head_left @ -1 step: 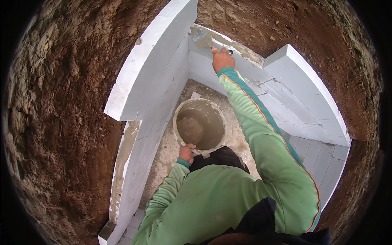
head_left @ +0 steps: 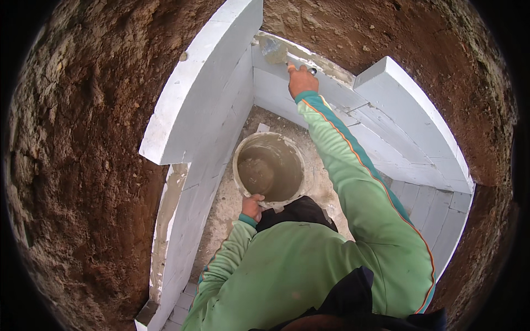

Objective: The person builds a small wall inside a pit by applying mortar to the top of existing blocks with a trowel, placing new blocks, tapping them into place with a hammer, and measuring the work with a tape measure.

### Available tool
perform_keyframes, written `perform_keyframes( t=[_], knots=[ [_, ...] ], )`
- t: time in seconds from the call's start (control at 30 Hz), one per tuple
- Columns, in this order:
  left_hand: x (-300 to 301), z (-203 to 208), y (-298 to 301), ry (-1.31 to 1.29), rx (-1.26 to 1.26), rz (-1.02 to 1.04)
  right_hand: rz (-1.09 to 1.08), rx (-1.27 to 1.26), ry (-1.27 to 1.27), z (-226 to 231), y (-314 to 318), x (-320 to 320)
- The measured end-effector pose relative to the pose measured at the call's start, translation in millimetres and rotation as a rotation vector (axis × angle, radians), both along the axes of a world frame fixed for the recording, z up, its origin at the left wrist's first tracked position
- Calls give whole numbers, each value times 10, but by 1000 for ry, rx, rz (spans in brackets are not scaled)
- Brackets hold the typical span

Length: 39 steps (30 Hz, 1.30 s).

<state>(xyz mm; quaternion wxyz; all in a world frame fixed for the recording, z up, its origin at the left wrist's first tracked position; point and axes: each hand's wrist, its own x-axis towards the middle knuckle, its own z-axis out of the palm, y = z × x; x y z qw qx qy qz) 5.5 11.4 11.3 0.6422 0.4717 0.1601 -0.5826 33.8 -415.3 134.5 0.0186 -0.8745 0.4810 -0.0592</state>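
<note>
Right fingers (head_left: 292,67) (nearer the wall (head_left: 270,77)) grip a trowel (head_left: 273,49), blade toward ten o'clock; left fingers (head_left: 256,197) pinch a bucket rim (head_left: 236,170) at seven.

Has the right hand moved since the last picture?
Yes, slightly: the right hand has shifted rightward, a little closer to the fixed raised block on its right.

Seen at twelve o'clock, a smeared metal trowel (head_left: 274,51), blade toward eleven, along a pale wall's top edge (head_left: 270,83); seen mid-dial, a round bucket (head_left: 295,166), mouth up, holding mortar (head_left: 258,173)
</note>
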Motion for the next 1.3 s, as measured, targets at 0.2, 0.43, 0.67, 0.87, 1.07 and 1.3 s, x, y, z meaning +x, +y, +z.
perform_keyframes(
  t=[0.2,0.43,0.67,0.87,1.07,1.3],
  knots=[
    [-355,23,46,35,112,34,-212,143,18,-331,29,-1523],
    [-365,57,-61,41,98,44,-260,186,-171,-838,137,-2310],
    [-532,-214,-376,-167,44,29,-45,450,-332,-505,1157,-3184],
    [-834,59,-1005,-1127,68,-287,127,431,177,-1161,1478,-2496],
    [-755,205,-1276,-823,-101,-266,470,1369,98,-483,1249,-2179],
    [-475,137,-1159,-245,-55,-55,-67,2153,-858,-269,1197,-2803]
  ],
)
